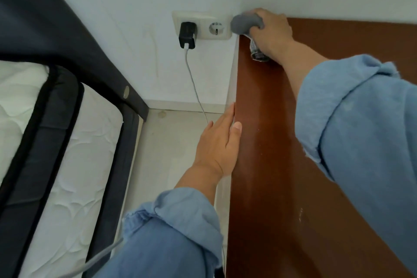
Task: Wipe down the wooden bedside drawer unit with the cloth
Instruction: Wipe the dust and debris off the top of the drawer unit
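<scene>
At the far left corner of the drawer unit's top (304, 142), hard against the wall, my right hand (272, 29) grips the bunched grey cloth (247, 22), pressing it down beside the wall socket (216, 28). My left hand (220, 144) lies flat with straight fingers along the unit's left edge, nearer to me, holding nothing. The wooden top runs lengthways from that corner back toward my body, so I judge the coming stroke should pull the cloth toward me along this long axis. The right hand is placed for it; the left only steadies.
</scene>
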A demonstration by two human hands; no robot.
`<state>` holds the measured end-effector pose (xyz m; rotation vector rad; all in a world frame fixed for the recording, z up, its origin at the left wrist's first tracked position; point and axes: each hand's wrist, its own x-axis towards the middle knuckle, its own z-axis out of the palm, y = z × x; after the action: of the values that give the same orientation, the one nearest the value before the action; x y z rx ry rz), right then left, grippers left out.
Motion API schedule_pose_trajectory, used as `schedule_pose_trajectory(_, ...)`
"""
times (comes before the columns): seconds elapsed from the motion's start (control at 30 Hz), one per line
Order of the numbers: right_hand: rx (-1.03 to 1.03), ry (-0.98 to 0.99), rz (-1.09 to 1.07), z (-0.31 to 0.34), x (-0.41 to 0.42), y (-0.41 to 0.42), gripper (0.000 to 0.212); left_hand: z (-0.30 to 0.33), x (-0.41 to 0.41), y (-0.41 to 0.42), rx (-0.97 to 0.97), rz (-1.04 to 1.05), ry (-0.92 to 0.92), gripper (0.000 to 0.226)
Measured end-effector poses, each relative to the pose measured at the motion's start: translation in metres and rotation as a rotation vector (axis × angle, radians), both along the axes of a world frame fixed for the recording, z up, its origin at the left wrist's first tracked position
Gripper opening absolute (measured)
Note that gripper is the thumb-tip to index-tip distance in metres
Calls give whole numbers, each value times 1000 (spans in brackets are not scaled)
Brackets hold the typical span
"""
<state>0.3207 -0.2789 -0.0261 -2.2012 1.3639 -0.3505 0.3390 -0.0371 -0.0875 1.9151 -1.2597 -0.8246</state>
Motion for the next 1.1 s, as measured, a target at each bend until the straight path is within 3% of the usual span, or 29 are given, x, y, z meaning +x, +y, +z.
schedule_pose_trajectory(0.3, -88, -40, 154, -11, -59, 95, 38, 26, -2, 11, 239, -10, -113, 50)
schedule_pose_trajectory(0.77, -30, -80, 169, -10, -174, 272, 34, 37, -72, 132, 164, 247, 205, 62)
schedule_pose_trajectory(0.87, -23, -112, 162, -8, -189, 299, 32, 40, -80, 141, 137, 306, 303, 53)
schedule_pose_trajectory(1.1, -1, -128, 151, -3, -211, 341, 31, 45, -88, 151, 178, 288, 273, 64)
